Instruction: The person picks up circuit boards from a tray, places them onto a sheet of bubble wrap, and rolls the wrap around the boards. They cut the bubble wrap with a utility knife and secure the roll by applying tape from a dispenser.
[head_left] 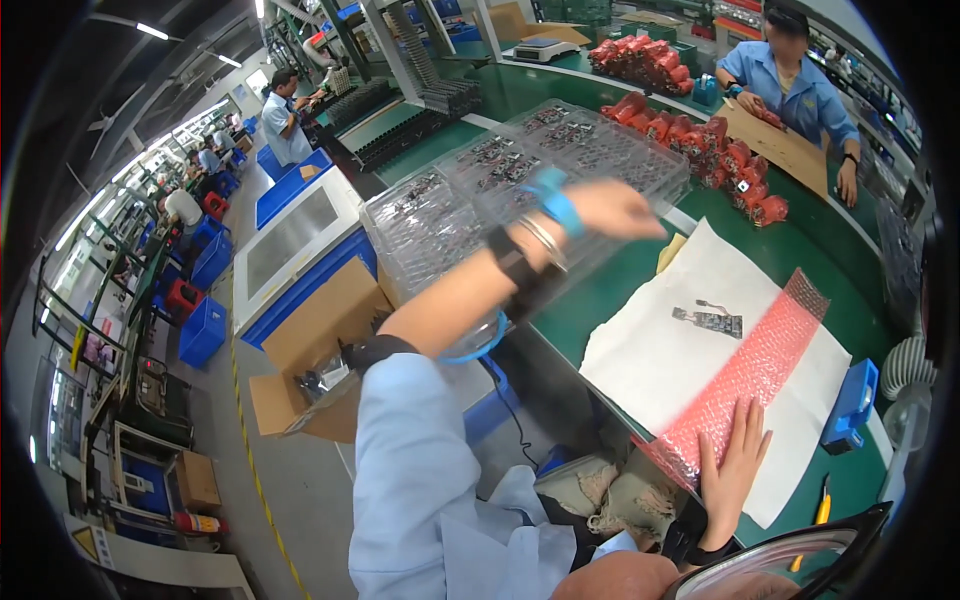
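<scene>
My left hand (618, 210) reaches across at the near right edge of the clear plastic trays (455, 225), which hold many small circuit boards. It is smeared by motion and its fingers do not show clearly. My right hand (735, 460) lies with fingers spread on the near end of a long strip of pink bubble wrap (745, 375). That strip stretches slantwise over a white sheet (640, 330) on the green bench. A small circuit board (718, 322) with a smaller piece attached rests on the sheet, left of the bubble wrap.
Red-wrapped bundles (735, 165) line the bench beyond the sheet. A blue tape dispenser (850, 405) and a yellow-handled cutter (824, 505) sit at the right. An open cardboard box (325, 350) stands left of my left arm. Across the bench, a co-worker (800, 85) handles a red bundle over cardboard.
</scene>
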